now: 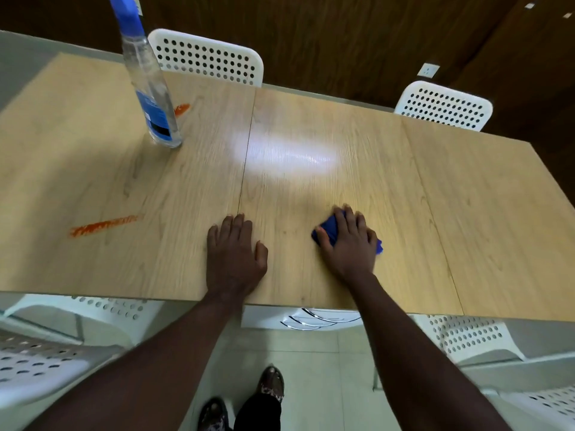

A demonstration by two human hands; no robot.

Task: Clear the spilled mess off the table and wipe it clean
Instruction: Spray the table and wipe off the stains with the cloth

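- The blue cloth (330, 229) is a small piece of dark blue fabric, crumpled into a bunch. Only its left part and a small corner at the right show from under the hand.
- It lies on the light wooden bench (357, 135), close to the near edge and a little right of the middle.
- The right hand (348, 245) lies on top of the cloth and holds it down against the bench. Its fingers (351, 217) are spread and bent over the bunch, and the thumb lies against the left side of the cloth, so the hand grasps it.
- The left hand (234, 255) rests flat on the bare wood, palm down, near the same edge and to the left of the cloth. It is relaxed, with the fingers nearly straight and close together, and it holds nothing.
- A long orange smear (104, 227) marks the bench toward its left end, well apart from both hands.
- A short orange smear (182, 109) lies nearer the far edge, just beside a spray bottle (152, 98).
- The bottle is clear with a blue label and a blue top, and it stands upright on the left part of the bench.
- A white chair (208, 57) with a perforated back stands at the far edge, and another white chair (445, 107) stands to the right of it.
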